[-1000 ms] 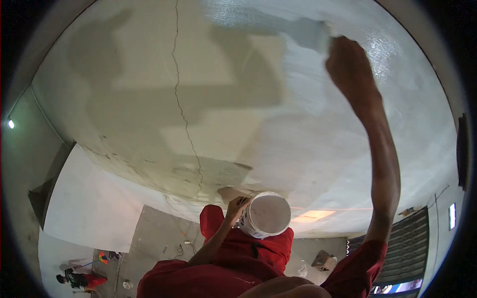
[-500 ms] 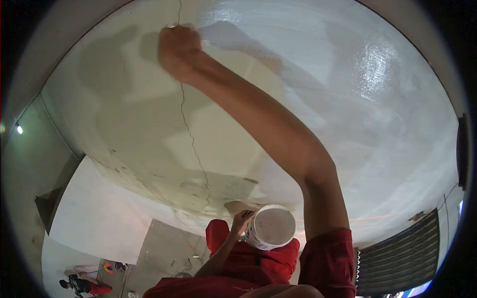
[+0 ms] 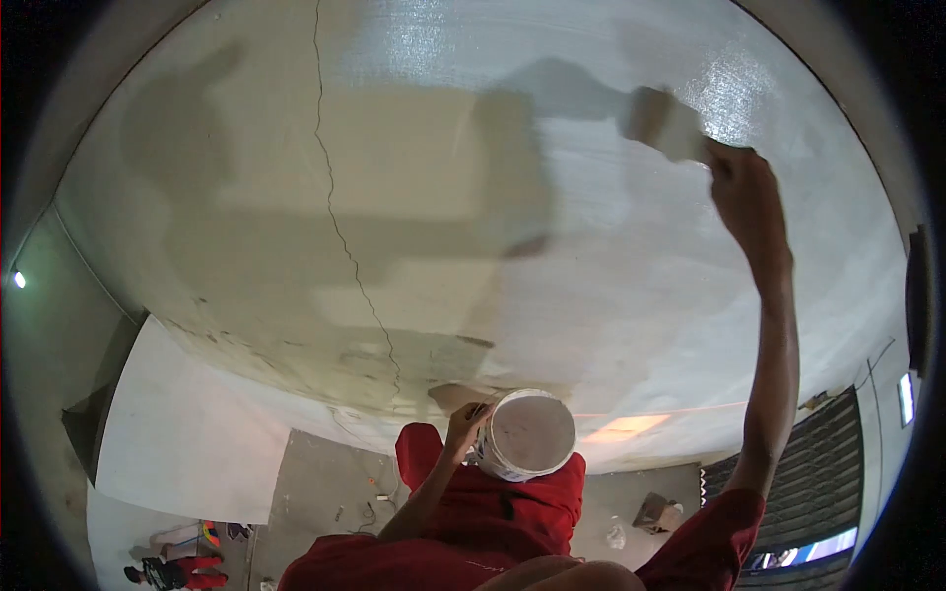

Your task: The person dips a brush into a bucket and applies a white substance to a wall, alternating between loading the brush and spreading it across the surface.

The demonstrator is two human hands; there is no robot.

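My right hand (image 3: 751,202) grips the handle of a wide paintbrush (image 3: 675,128) against the upper right of the wall (image 3: 266,187). The bristles point left and touch, or nearly touch, wet, shiny white paint. The wall's left part is a duller cream colour with a thin crack running down it. Low in the middle, my left hand (image 3: 463,430) is closed on the left side of a white paint bucket (image 3: 499,464). The bucket is tilted toward me above my red-clothed legs, and its inside looks pale.
A white panel (image 3: 187,424) leans at the lower left. Another person (image 3: 177,571) in red trousers is far below on the left. On the floor lie a cardboard box (image 3: 655,512), a plastic bag (image 3: 616,532) and cables. A dark roller shutter (image 3: 813,483) is at the right.
My right hand has swept from the upper left, by the crack, to the upper right, and the brush now shows. My left hand still holds the bucket. The view has shifted slightly.
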